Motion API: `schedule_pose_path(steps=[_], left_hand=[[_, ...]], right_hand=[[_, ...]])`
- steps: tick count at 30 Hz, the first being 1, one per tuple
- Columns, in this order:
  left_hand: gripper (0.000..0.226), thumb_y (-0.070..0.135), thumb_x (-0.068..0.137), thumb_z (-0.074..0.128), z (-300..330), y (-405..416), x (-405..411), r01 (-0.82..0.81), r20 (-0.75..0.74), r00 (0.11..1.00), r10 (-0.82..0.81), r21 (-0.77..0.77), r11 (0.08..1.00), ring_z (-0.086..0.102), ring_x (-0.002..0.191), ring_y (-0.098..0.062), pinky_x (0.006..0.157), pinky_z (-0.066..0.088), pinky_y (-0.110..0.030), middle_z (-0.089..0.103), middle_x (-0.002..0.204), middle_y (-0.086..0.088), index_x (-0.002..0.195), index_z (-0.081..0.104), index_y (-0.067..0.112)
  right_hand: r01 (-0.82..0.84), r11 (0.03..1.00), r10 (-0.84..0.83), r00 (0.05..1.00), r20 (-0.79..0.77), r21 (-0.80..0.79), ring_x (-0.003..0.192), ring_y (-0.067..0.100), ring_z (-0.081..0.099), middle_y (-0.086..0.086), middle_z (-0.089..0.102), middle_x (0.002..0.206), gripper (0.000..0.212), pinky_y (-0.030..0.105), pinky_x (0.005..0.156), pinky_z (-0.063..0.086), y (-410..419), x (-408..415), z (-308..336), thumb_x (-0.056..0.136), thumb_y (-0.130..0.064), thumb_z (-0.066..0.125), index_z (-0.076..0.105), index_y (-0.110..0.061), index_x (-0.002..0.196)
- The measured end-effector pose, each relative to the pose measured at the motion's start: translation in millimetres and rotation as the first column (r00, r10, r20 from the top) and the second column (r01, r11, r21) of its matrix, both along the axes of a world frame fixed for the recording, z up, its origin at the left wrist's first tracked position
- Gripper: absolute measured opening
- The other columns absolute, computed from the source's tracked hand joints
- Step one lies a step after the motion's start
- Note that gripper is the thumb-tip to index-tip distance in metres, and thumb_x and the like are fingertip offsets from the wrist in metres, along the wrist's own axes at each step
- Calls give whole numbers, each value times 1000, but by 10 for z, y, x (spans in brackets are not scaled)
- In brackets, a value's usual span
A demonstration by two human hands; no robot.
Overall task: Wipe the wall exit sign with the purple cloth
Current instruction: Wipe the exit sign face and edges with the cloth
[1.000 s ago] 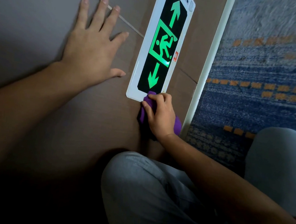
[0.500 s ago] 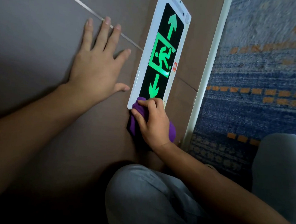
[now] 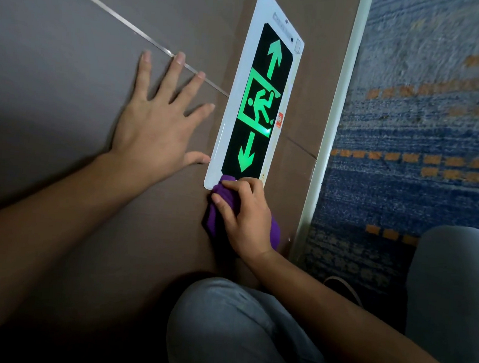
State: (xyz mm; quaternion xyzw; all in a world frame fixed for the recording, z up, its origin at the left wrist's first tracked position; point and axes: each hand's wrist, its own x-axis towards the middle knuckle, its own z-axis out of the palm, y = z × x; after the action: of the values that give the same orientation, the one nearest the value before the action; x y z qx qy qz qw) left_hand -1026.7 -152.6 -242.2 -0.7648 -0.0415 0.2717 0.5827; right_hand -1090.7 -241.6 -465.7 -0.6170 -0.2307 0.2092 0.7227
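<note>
Exit sign (image 3: 255, 103): a flat white-framed panel fixed to the brown wall (image 3: 71, 56), close to the wall's bottom edge, where a pale skirting strip (image 3: 332, 131) meets the blue and orange carpet (image 3: 422, 137). Only a narrow band of bare wall separates the sign's long side from that strip. On the opposite long side the wall is open, crossed by a thin metal joint line (image 3: 116, 19) that runs up to the sign's edge. The black face carries two lit green arrows pointing opposite ways along the panel and a green running figure in a doorway between them. A small red sticker (image 3: 279, 119) sits on the frame beside the figure.

Purple cloth (image 3: 219, 208): bunched, pressed against the near short end of the sign, overlapping the frame's corner and trailing onto the wall below it.

Right hand (image 3: 247, 216): closed around the cloth, fingertips at the sign's near edge.

Left hand (image 3: 154, 124): spread wide and flat on the wall, holding nothing, thumb tip just beside the sign's frame.

Grey-trousered knees (image 3: 236, 328) are close beneath the right forearm.
</note>
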Motion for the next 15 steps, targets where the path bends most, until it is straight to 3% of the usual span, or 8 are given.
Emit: schedule_pose_path(steps=[5,10,15], left_hand=[[99,88,82,9,-106,-9,-27,8,-27,1000,-8,-27,1000,-4,159,-43,125,5,-66,3,173,-16,162,21,30],[98,88,82,16,-108,-4,-6,-2,-25,1000,1,-37,999,1,159,-43,125,7,-65,8,172,-16,161,25,30],[97,89,82,23,-134,14,81,-23,-53,998,19,-72,997,0,159,-42,126,5,-64,8,173,-14,160,27,31]], right_hand=[[6,999,-6,1000,0,-43,104,19,61,-2,50,122,27,32,73,54,-22,-14,-223,97,-45,65,56,-30,117],[-14,994,1,993,-115,-113,100,20,62,-1,51,119,27,31,76,53,-56,-7,-446,97,-45,65,58,-28,117],[-50,993,32,986,-163,-106,99,6,55,-11,49,113,25,23,83,46,-120,85,-634,95,-41,70,65,-27,114]])
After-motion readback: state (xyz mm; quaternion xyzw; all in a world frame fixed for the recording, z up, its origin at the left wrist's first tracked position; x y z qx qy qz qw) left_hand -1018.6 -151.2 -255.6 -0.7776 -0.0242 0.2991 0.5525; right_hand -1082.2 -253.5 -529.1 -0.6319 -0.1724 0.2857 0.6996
